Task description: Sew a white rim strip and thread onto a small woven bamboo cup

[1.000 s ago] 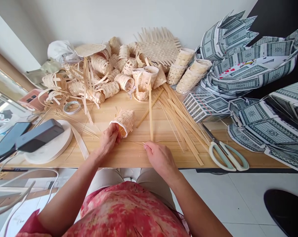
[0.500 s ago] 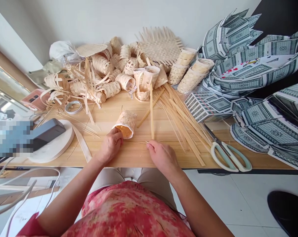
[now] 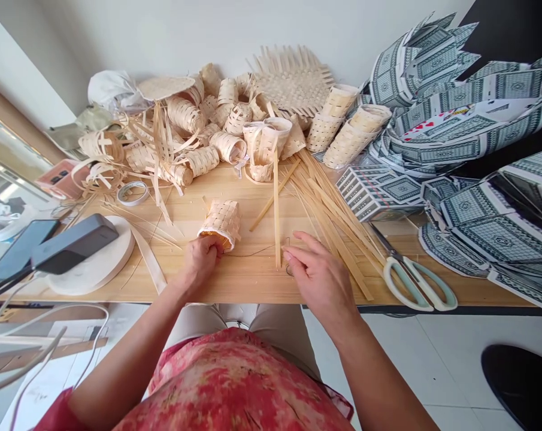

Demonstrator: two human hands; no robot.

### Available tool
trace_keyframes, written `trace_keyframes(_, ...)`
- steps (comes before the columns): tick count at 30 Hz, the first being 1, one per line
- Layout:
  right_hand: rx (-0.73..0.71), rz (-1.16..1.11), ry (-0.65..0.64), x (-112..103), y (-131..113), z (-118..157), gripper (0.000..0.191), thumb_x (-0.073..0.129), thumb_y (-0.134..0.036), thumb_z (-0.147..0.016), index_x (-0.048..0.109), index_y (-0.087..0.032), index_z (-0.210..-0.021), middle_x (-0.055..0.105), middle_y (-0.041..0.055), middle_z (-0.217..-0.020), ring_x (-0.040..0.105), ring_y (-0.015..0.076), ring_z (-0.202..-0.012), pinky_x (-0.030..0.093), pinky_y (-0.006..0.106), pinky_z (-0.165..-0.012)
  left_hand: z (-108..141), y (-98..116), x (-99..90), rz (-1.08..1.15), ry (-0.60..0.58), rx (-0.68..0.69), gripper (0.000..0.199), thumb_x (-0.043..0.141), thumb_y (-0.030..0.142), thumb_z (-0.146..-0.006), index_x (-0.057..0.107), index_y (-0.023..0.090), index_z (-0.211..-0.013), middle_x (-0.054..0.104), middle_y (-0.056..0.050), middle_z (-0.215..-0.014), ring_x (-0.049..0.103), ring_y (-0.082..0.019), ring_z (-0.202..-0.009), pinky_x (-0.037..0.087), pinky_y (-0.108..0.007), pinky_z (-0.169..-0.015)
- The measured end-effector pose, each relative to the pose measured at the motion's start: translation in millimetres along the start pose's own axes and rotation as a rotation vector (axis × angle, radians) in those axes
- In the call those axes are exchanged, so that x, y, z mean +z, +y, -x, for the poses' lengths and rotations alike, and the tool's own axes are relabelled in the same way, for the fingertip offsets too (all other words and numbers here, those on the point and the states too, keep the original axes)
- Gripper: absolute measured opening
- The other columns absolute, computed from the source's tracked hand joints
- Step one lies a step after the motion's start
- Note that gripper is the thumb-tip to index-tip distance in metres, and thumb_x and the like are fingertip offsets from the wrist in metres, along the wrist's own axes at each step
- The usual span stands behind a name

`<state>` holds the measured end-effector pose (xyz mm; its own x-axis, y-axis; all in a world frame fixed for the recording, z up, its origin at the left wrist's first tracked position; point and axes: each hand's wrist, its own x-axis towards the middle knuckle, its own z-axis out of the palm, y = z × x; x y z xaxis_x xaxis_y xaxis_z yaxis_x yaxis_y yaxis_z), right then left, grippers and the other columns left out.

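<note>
Small woven bamboo cup (image 3: 220, 222) on a wooden tabletop (image 3: 248, 281), tilted with its open end toward the lower left. Left hand (image 3: 201, 262): clenched around the cup's lower rim, fingers curled against the weave. Right hand (image 3: 322, 278): open and empty, fingers extended over the tabletop, just beside a long bamboo strip (image 3: 276, 209). A thin dark thread (image 3: 257, 251) lies between the two hands. Right of the grip: a loose heap of bamboo strips (image 3: 338, 239), then scissors (image 3: 417, 284) with pale green handles. Beyond the grip: a pile of woven bamboo cups (image 3: 185, 117). Left of the grip: a tape roll (image 3: 131, 193) and a round white board (image 3: 95, 257) bearing a dark power bank (image 3: 75, 242). Far right: folded paper printed with playing-card backs (image 3: 499, 230).
</note>
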<state>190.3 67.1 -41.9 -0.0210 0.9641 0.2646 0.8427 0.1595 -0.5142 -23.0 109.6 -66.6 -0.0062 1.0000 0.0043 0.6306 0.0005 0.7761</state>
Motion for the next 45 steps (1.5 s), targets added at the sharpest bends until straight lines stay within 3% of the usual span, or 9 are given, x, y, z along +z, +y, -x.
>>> trace_keyframes(2,-0.057,-0.086,0.086,-4,-9,1,0.026,0.043,-0.023,-0.085,0.068,-0.018,-0.086,0.059,0.0083,-0.114,0.06,0.0186,-0.089,0.043,0.028,-0.072,0,0,-0.4,0.037,-0.007,-0.022,0.02,0.035,0.01,-0.058,0.052,0.018,-0.053,0.054,0.002,-0.048,0.053,-0.011,-0.046,0.045,-0.021,-0.051)
trace_keyframes(4,-0.113,-0.234,0.055,1,-21,1,0.027,0.042,-0.023,-0.085,0.067,-0.018,-0.077,0.061,0.0082,-0.11,0.06,0.018,-0.092,0.044,0.027,-0.074,-1,0,-0.6,0.078,-0.012,-0.046,0.02,0.034,0.01,-0.058,0.052,0.018,-0.053,0.055,0.002,-0.048,0.054,-0.011,-0.046,0.046,-0.021,-0.051)
trace_keyframes(8,-0.088,-0.438,-0.239,31,-42,-4,0.033,0.045,-0.018,-0.083,0.058,-0.017,-0.053,0.066,0.0059,-0.094,0.059,0.0163,-0.091,0.042,0.023,-0.069,-3,-2,-0.4,0.154,-0.03,-0.085,0.023,0.032,0.009,-0.056,0.053,0.017,-0.056,0.056,0.002,-0.049,0.055,-0.011,-0.046,0.048,-0.021,-0.05)
trace_keyframes(12,-0.099,-0.392,-0.372,56,-52,-15,0.028,0.048,-0.014,-0.083,0.059,-0.016,-0.057,0.062,0.0013,-0.078,0.056,0.0099,-0.068,0.037,0.019,-0.061,-3,-5,-1.2,0.168,-0.027,-0.074,0.022,0.033,0.008,-0.057,0.053,0.017,-0.057,0.057,0.002,-0.05,0.055,-0.01,-0.046,0.046,-0.02,-0.048)
trace_keyframes(16,-0.177,-0.292,-0.341,63,-54,-20,0.022,0.05,-0.015,-0.083,0.062,-0.016,-0.063,0.058,-0.0008,-0.065,0.051,0.01,-0.063,0.033,0.02,-0.058,-2,-6,-1.3,0.138,-0.001,-0.008,0.019,0.035,0.008,-0.06,0.051,0.017,-0.058,0.056,0.003,-0.053,0.053,-0.009,-0.047,0.043,-0.019,-0.047)
trace_keyframes(26,-0.163,-0.294,-0.199,74,-46,-13,0.023,0.045,-0.017,-0.086,0.066,-0.017,-0.076,0.063,0.0034,-0.072,0.054,0.0127,-0.069,0.036,0.021,-0.064,9,-7,1.3,0.072,0.104,0.248,0.017,0.037,0.007,-0.063,0.045,0.017,-0.052,0.047,0.001,-0.059,0.046,-0.01,-0.053,0.038,-0.022,-0.056)
trace_keyframes(29,-0.192,-0.384,-0.156,76,-44,-12,0.023,0.044,-0.019,-0.088,0.067,-0.018,-0.087,0.066,0.0036,-0.077,0.057,0.0127,-0.072,0.039,0.02,-0.066,11,-10,3.9,0.131,0.078,0.216,0.018,0.035,0.005,-0.064,0.046,0.017,-0.056,0.047,0.002,-0.057,0.046,-0.008,-0.05,0.039,-0.022,-0.055)
trace_keyframes(34,-0.189,-0.168,-0.22,76,-47,-14,0.024,0.042,-0.018,-0.088,0.066,-0.018,-0.09,0.065,0.0039,-0.075,0.056,0.0132,-0.069,0.037,0.021,-0.064,13,-8,6.9,0.184,0.051,0.152,0.018,0.033,0.002,-0.065,0.043,0.018,-0.063,0.049,0.004,-0.058,0.046,-0.007,-0.047,0.039,-0.021,-0.053)
trace_keyframes(45,-0.114,-0.131,-0.253,70,-48,-23,0.025,0.043,-0.016,-0.086,0.067,-0.017,-0.078,0.067,0.0059,-0.076,0.056,0.0147,-0.067,0.032,0.023,-0.061,24,-6,-0.6,-0.056,0.063,0.428,0.022,0.036,0.003,-0.069,0.05,0.017,-0.061,0.055,-0.002,-0.074,0.052,-0.01,-0.067,0.042,-0.02,-0.062)
